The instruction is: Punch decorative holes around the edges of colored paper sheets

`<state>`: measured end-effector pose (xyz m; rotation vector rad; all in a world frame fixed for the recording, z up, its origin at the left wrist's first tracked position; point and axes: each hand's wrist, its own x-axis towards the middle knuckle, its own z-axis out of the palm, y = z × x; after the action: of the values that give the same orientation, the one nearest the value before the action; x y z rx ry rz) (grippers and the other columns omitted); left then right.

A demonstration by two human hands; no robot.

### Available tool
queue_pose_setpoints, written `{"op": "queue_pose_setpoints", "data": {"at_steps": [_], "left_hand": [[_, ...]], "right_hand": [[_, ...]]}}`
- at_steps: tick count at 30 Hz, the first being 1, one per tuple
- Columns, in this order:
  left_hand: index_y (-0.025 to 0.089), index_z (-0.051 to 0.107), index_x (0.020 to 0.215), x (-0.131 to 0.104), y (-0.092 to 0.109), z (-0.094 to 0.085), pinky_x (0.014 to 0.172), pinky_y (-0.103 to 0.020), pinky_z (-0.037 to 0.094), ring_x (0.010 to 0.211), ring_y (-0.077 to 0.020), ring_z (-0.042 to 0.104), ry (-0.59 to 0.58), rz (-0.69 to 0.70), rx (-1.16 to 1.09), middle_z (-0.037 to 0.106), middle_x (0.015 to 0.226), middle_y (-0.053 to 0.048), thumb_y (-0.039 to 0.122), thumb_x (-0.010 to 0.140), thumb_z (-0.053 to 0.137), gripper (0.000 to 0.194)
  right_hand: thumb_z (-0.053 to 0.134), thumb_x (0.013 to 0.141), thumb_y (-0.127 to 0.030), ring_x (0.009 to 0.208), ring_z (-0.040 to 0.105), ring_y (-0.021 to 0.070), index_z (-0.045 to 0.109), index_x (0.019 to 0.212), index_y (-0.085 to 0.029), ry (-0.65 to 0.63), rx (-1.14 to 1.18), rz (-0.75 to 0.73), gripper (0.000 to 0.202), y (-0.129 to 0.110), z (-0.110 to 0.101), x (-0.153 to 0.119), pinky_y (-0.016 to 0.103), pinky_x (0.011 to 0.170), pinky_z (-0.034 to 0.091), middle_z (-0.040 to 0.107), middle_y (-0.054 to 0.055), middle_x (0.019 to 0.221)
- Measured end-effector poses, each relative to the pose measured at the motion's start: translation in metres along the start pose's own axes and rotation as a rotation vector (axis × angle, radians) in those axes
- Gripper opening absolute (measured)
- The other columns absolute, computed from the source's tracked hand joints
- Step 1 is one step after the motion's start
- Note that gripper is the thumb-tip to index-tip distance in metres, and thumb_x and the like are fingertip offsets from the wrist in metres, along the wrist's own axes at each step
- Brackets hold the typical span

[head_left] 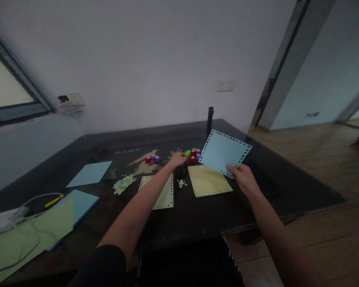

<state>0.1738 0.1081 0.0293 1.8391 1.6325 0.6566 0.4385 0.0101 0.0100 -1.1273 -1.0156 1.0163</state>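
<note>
My right hand (242,177) pinches the lower right edge of a light blue paper sheet (224,151), which is raised and tilted; small punched holes run along its edges. My left hand (178,159) reaches across to a green craft punch (188,153), its fingertips closed at the punch's near side and partly hidden. Beside that one stand several red and purple craft punches (193,152). Under the blue sheet lies a yellow paper sheet (209,183) on the table. A pale sheet with punched edges (166,195) lies partly beneath my left forearm.
Three more punches (153,158) stand left of centre on the dark table (191,219). Paper cut-outs (124,183) form a heap, with a smaller pile (182,183) at centre. Blue sheets (89,174), yellow-green sheets (36,235) and a white cable lie left. A black post (210,121) rises behind.
</note>
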Motion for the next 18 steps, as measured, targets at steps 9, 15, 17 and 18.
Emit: {"op": "queue_pose_setpoints", "data": {"at_steps": [9,15,17,18], "left_hand": [[0.011,0.067,0.069,0.015,0.013,0.004,0.066,-0.026,0.045,0.073,-0.0225,0.064,0.043,-0.076,0.186,0.067,0.064,-0.011,0.032,0.077,0.056,0.025],[0.009,0.069,0.089,-0.007,0.017,-0.003,0.074,-0.027,0.044,0.088,-0.0215,0.062,0.162,0.029,0.133,0.069,0.088,-0.014,0.027,0.082,0.051,0.026],[0.011,0.067,0.098,-0.026,0.019,-0.004,0.074,-0.026,0.045,0.086,-0.0187,0.062,0.184,0.068,0.09,0.069,0.091,-0.012,0.031,0.086,0.044,0.033],[0.012,0.067,0.099,-0.038,0.02,-0.004,0.071,-0.025,0.045,0.083,-0.0173,0.062,0.175,0.084,0.06,0.07,0.09,-0.01,0.033,0.088,0.04,0.036]], "right_hand": [[0.078,0.051,-0.044,0.065,0.066,0.0224,0.067,0.077,-0.015,-0.051,-0.071,0.005,0.041,-0.007,0.008,-0.008,0.038,0.066,0.054,0.072,0.007,0.077],[0.078,0.05,-0.045,0.067,0.067,0.0241,0.066,0.082,-0.014,-0.065,-0.066,-0.003,0.046,-0.005,0.008,-0.007,0.039,0.066,0.054,0.072,0.008,0.078],[0.079,0.05,-0.044,0.067,0.067,0.0244,0.067,0.081,-0.014,-0.075,-0.087,-0.006,0.045,-0.006,0.009,-0.008,0.04,0.066,0.054,0.072,0.008,0.079],[0.079,0.05,-0.043,0.067,0.067,0.0242,0.067,0.081,-0.015,-0.084,-0.094,-0.004,0.044,-0.007,0.01,-0.008,0.039,0.066,0.054,0.073,0.008,0.079]]}}
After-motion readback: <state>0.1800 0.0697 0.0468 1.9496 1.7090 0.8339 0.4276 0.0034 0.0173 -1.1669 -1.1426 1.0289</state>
